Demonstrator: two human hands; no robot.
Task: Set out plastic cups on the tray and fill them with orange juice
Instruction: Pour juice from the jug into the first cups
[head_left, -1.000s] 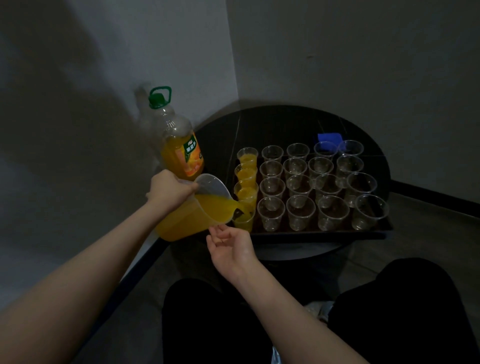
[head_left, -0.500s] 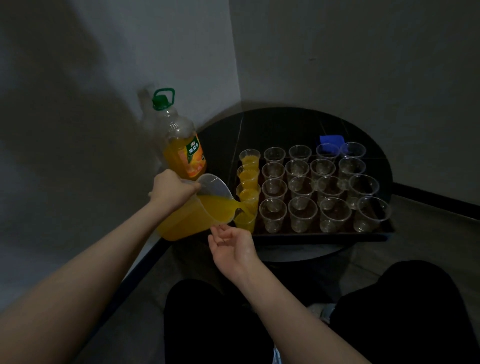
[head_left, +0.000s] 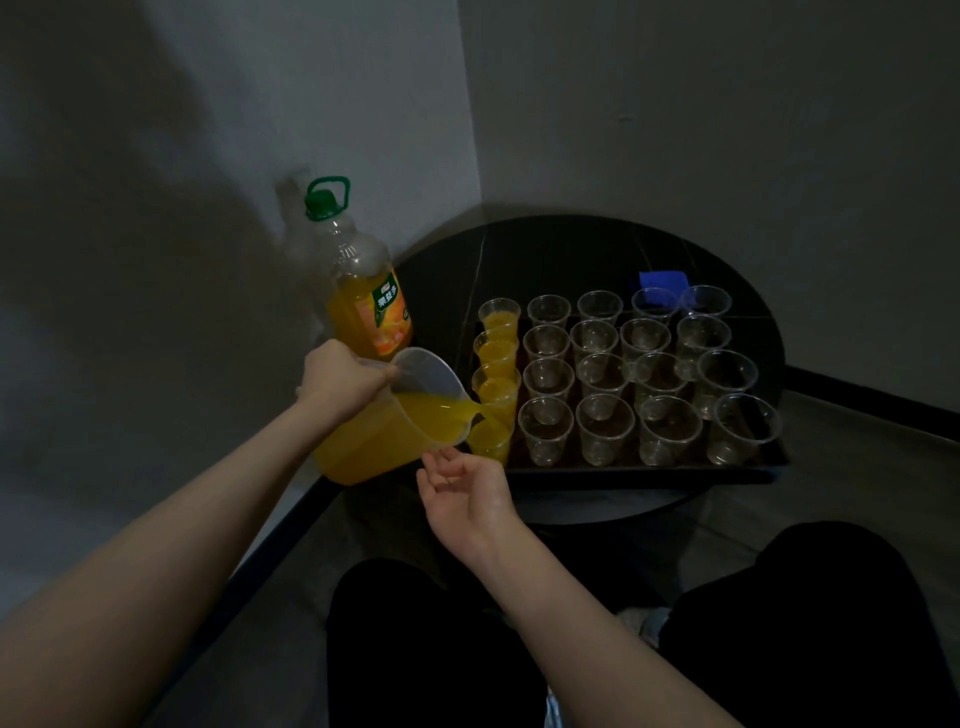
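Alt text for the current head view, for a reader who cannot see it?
The left hand tilts a clear jug of orange juice into the nearest cup of a filled left column on a dark tray; sixteen other cups stand empty. The right hand waits open, palm up, below the spout.

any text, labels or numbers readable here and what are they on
"果粒多": roughly how the large white characters read on the green part of the label of the juice bottle; the last character is uncertain.
The small print on that label is too blurred to read.
The measuring jug shows no legible markings.
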